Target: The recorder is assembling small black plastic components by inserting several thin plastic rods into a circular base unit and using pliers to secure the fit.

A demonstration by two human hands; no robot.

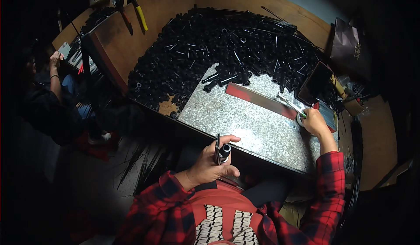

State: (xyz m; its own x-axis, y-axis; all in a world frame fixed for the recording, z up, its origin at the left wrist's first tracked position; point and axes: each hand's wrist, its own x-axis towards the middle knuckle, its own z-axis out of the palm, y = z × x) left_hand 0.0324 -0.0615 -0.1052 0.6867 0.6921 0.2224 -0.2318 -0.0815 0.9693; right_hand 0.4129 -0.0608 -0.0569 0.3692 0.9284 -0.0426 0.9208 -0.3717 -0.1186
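My left hand (205, 165) is just off the front edge of a speckled grey slab (227, 125). A black tubular part (225, 150) with a round open end stands in its grip, beside a thin dark upright piece. Its thumb and index finger stretch out past the part. My right hand (316, 121), over the slab's right side, is closed on a slim metal tool (290, 104) with green on its handle, which looks like pliers or tweezers. The tool's tip reaches over a flat bar (258, 100) with reddish ends. Several loose black parts (221, 79) lie beyond the bar.
A big heap of black tubular parts (218, 39) fills the wood-walled bench behind the slab. A dark phone-like device (314, 83) leans at the right, near a dark bag (345, 41). Yellow-handled pincers (141, 17) hang on the left partition; another person's hand (56, 59) is beyond it.
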